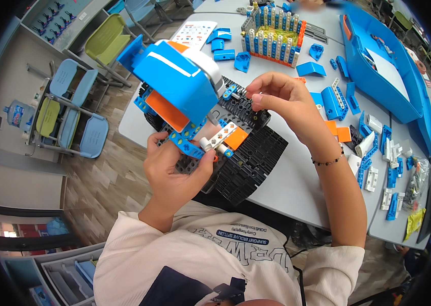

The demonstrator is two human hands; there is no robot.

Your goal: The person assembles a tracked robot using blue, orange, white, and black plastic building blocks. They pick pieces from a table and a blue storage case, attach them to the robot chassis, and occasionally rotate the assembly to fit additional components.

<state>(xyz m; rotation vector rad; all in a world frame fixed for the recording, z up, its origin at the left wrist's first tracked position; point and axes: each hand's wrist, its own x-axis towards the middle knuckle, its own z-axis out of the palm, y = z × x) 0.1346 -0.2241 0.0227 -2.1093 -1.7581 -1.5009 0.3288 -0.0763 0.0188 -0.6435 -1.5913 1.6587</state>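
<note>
At the table's near edge, over the wearer's lap, sits a brick-built tracked model (197, 102) with a blue shell (167, 64) on top and ribbed black track (251, 166) at its right. Left hand (174, 171): fingers closed on the model's near side, a blue perforated beam (187, 145) between thumb and forefinger; thumb tip at the near end of a white perforated beam (220, 135). Its other fingers are partly hidden. Right hand (289, 102): raised at the model's right, thumb and forefinger drawn close together, tips just beside a small blue connector (230, 92); cannot tell whether they pinch a part or touch the connector. The shell lies left of these fingertips, the track below them in view. Loose blue curved panels (332, 103) lie on the table (297, 188), right of the right hand; a blue tray (414, 94) stands farther right.
</note>
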